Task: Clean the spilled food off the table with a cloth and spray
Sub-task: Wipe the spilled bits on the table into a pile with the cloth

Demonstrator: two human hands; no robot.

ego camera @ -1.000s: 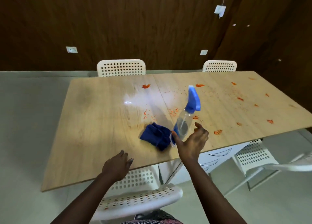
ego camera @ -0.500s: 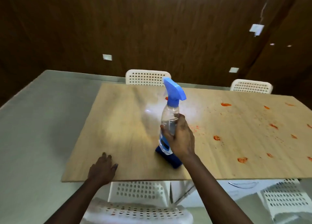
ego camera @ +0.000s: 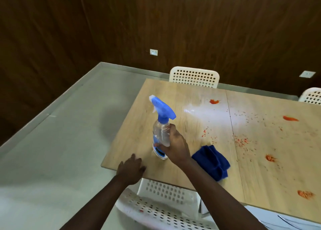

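**Orange spills untouched, spray bottle in hand**

Orange smears [ego camera: 290,118] and specks dot the right half of the table [ego camera: 156,94]; wiping looks not yet begun. The right hand [ego camera: 175,146] grips the spray bottle [ego camera: 160,130] at frame centre, near the table's lower-left corner. The blue cloth [ego camera: 212,161] lies just right of that wrist. The left hand [ego camera: 130,167] rests flat, fingers relaxed, on the near edge. Bare tabletop lies open above the bottle.
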